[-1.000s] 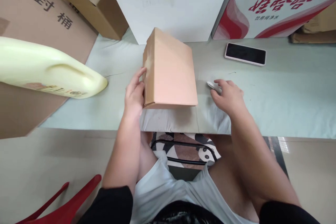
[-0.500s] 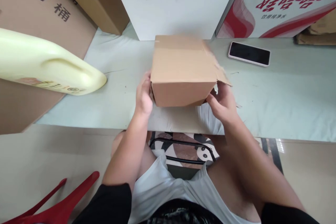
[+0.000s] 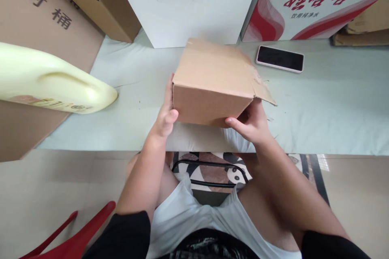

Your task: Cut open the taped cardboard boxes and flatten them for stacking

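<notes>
Head view: brown cardboard box (image 3: 212, 68) at the near middle of the cloth-covered table (image 3: 334, 97), between both hands; whether its base rests or is lifted, cannot tell.
Left hand (image 3: 166, 119): clasping the left end, fingers along that side, thumb by the near left edge.
Right hand (image 3: 252, 123): thumb pressed on the near face, low at right; fingers hidden at the dark right end, under a ragged flap (image 3: 263, 89). Pinch on the wall likely, fingertips unseen.
Box handling: probably light; contents, if any, not visible. Panels look stiff, dry, not slippery. Flap seems the weak part, liable to bend or tear.
Best hold: judged to be the two ends, palms against the walls, off the flap.
Box, against one second ago: narrow taped side then faced left; now a broad plain face is nearest and the flap juts right.
Right hand, same comparison: then well apart from the box, now on it.
Box, against half a second ago: turned slightly, right end nearer.
Table surroundings: phone (image 3: 279, 58) far right; pale yellow bottle (image 3: 60, 81) left; white box (image 3: 188, 4) far middle.
</notes>
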Tool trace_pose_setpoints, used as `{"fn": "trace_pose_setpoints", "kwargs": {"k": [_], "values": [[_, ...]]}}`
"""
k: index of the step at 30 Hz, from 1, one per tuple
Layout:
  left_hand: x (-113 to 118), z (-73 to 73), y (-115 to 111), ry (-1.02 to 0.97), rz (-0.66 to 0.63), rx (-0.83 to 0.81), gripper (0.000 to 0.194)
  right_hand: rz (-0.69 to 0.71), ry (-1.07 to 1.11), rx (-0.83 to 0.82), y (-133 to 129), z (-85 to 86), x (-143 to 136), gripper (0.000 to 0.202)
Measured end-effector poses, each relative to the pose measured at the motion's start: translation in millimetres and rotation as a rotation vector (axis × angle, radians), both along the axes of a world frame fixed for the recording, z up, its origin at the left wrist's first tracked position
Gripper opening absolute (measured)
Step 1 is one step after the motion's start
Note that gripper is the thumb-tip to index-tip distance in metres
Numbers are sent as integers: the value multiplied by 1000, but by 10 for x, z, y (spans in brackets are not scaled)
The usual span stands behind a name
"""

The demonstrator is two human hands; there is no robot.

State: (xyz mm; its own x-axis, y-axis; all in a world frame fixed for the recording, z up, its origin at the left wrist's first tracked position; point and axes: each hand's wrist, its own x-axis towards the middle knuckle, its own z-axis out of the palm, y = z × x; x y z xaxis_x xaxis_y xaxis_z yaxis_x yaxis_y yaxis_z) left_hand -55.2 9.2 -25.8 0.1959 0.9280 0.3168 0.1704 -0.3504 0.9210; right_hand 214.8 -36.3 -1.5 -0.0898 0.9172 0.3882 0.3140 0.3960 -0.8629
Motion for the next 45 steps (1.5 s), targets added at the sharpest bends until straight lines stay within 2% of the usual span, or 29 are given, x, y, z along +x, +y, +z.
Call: {"fn": "trace_pose_setpoints", "kwargs": {"k": [2,4,7,9,13,15,17,19,21,24,28,32,34,36,39,42,45], "values": [[-13,50,6,-14,-58,-12,101,7,21,-22,12,-37,9,63],[-21,101,17,-41,-39,-34,97,8,55,-41,25,-70,29,77],[-23,155,30,-106,-2,-93,94,-86,67,-60,42,-94,78,89],[-23,169,31,-151,-14,-169,94,-147,33,-85,49,-91,107,86],[-54,131,42,-228,-18,-260,85,-137,65,-140,52,-60,109,73],[-90,79,72,-276,61,-305,75,-138,144,-158,53,-50,97,67],[-130,14,117,-286,232,-323,61,-143,187,-190,59,-59,97,60],[-164,-48,161,-189,420,-288,45,-157,166,-225,70,-89,113,50],[-184,-96,192,-57,498,-251,35,-177,118,-258,84,-126,133,39],[-175,-137,196,46,416,-257,47,-211,113,-263,109,-158,141,33],[-82,-117,138,62,339,-315,70,-182,211,-191,143,-163,112,49],[27,-37,74,-163,213,-508,73,-200,287,-159,152,-202,82,53],[30,-12,73,-289,225,-574,70,-238,317,-189,147,-219,70,52],[-10,0,88,-346,302,-505,69,-256,348,-218,144,-214,63,52],[-96,16,102,-340,354,-235,70,-269,328,-219,154,-178,64,54],[-124,44,72,-269,221,-41,71,-283,309,-220,183,-157,75,58],[-85,67,29,-188,44,-70,76,-295,341,-234,209,-174,82,59]]}}
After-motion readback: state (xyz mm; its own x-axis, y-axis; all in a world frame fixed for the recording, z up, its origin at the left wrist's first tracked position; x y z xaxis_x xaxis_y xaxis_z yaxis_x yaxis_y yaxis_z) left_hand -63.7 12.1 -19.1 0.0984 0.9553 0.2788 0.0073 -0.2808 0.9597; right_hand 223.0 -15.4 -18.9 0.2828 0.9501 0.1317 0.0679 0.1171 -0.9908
